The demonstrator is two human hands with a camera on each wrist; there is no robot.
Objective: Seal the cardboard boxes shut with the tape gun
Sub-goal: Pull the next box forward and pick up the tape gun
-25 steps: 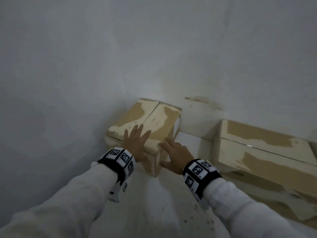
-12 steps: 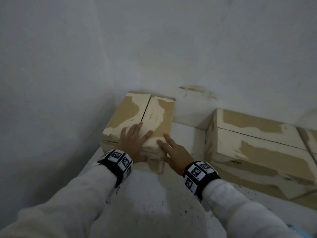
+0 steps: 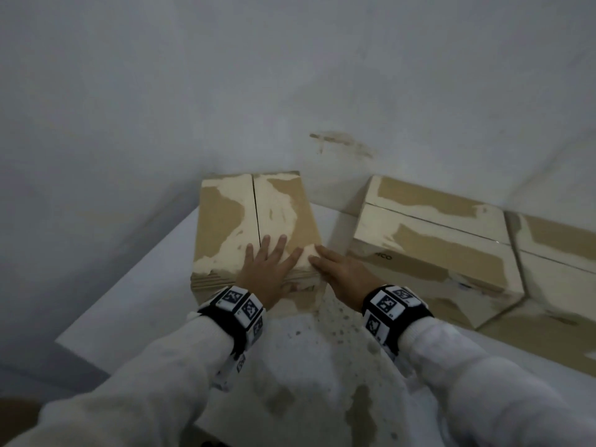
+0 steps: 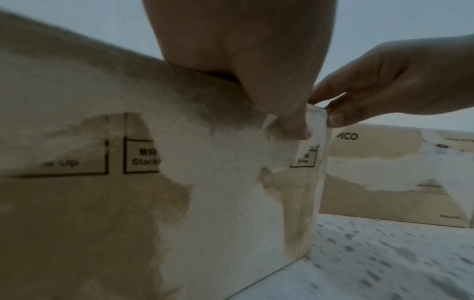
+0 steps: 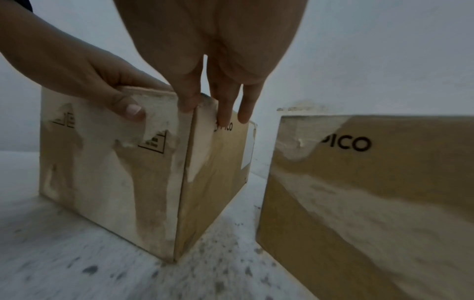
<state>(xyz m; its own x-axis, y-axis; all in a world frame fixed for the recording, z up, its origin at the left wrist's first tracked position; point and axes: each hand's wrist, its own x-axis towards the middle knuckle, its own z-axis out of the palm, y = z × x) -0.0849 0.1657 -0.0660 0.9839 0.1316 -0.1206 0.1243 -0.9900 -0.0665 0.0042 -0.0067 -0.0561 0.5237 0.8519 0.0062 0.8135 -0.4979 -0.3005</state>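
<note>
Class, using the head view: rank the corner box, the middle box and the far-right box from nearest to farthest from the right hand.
1. Corner box, gripped by the right hand.
2. Middle box, just to its right.
3. Far-right box, at the picture's right edge.

Noted first carton (image 3: 232, 221) at back left corner of platform (image 3: 145, 301), by wall (image 3: 290, 75). Noted second carton (image 3: 429, 240) to its right along back edge, apart from it, with third carton (image 3: 561, 253) just beside on far right.
</note>
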